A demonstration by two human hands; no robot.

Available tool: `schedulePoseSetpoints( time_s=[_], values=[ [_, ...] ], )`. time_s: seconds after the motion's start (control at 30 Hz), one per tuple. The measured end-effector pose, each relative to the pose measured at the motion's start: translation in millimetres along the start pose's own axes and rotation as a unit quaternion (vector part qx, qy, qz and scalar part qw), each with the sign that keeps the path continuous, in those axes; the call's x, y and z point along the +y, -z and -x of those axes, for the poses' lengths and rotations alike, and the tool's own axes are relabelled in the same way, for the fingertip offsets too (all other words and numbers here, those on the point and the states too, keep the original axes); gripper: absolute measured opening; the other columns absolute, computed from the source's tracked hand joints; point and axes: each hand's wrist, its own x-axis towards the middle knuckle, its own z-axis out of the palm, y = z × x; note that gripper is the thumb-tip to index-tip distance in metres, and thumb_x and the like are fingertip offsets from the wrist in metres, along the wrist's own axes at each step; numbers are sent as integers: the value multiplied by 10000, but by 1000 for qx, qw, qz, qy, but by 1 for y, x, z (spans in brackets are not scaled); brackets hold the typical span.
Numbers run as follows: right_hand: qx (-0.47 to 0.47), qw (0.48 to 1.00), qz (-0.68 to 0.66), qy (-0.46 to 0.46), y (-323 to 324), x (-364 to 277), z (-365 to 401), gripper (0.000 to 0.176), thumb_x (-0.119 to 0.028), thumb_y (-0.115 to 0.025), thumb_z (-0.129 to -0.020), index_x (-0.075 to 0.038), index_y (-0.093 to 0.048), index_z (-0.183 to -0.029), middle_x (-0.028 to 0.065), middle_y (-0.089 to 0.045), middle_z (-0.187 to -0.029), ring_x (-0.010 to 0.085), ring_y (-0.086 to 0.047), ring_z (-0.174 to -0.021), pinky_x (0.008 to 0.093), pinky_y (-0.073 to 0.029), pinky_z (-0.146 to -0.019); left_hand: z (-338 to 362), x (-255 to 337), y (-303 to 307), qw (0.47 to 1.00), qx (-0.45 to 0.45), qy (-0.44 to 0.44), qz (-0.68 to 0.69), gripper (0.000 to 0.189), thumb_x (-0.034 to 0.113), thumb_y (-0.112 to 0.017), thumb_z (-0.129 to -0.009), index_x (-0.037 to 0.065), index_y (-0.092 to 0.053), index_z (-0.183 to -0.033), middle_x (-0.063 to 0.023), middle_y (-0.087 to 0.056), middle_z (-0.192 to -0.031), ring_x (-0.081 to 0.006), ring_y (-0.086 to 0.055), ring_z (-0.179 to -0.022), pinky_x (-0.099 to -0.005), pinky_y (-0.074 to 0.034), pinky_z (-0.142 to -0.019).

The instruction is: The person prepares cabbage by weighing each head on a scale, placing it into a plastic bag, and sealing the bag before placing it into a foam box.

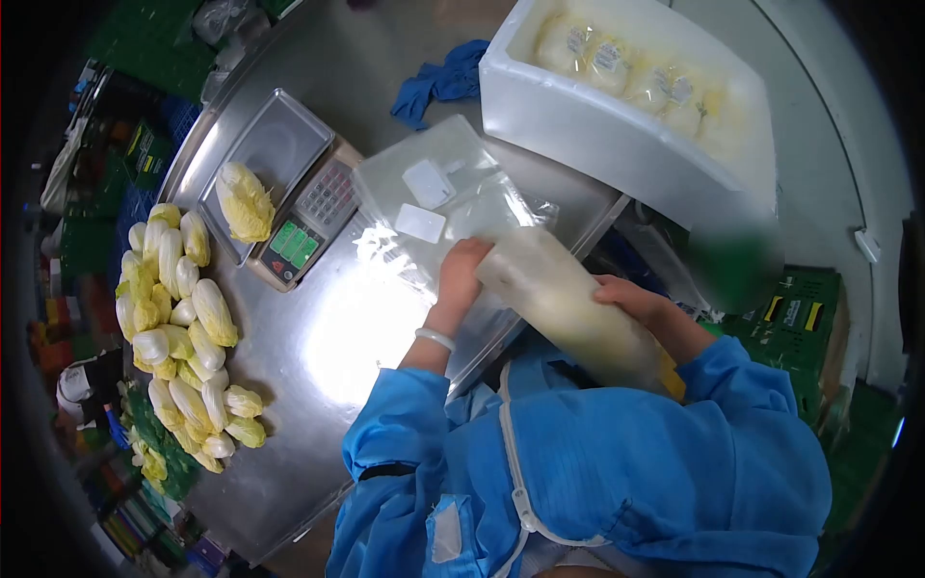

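A clear plastic bag, somewhat blurred, hangs tilted in front of my body, with something pale yellow inside that looks like napa cabbage. My left hand pinches the bag's upper left end. Around its right side are the fingers of my right hand. Just beyond my left hand, flat clear plastic bags with white labels lie on the metal table. Farther left, one napa cabbage rests on the tray of a digital scale.
Many small napa cabbages are piled along the table's left side. A white foam box at the upper right holds several bagged cabbages. Near it lies a crumpled blue cloth. Green crates stand at the right.
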Motion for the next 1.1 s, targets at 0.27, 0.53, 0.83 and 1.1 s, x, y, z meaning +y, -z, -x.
schedulePoseSetpoints(
  time_s=[0.27, 0.53, 0.83, 1.1],
  values=[
    [91, 995, 19, -46, -43, -7, -36, 474, -318, -573, -924, 9, -525, -1264, 93, -622, -1106, 155, -600, -976, 301, -482, -851, -2, 49, 35, 987, 107, 29, 116, 121, 60, -659, -835, 18, -695, -943, -81, -603, -822, -224, -543, -848, -314, -436, -748],
    [108, 987, -40, 114, -71, 12, -99, 490, -255, -543, -934, -8, -419, -1339, 105, -573, -1173, 160, -580, -1011, 288, -488, -824, 14, 94, 90, 977, 170, -43, 122, 320, 25, -666, -784, 13, -592, -1095, -103, -599, -1027, -247, -547, -979, -348, -439, -883],
    [103, 993, 29, 43, -146, -20, -114, 674, -407, -582, -899, 69, -407, -1343, 171, -552, -1226, 213, -561, -1089, 323, -478, -881, 104, 143, 109, 556, 40, 511, 654, 645, 510, -392, -988, 20, -357, -1405, -137, -509, -1342, -260, -540, -1163, -398, -442, -972],
    [-7, 973, 228, 42, -200, -9, -85, 765, -424, -564, -915, 87, -298, -1418, 210, -392, -1429, 242, -406, -1300, 311, -325, -1067, 182, 122, 138, 628, 90, 518, 573, 340, 299, -409, -998, -3, -566, -1002, -118, -648, -838, -200, -622, -732, -287, -484, -667]
  ],
)
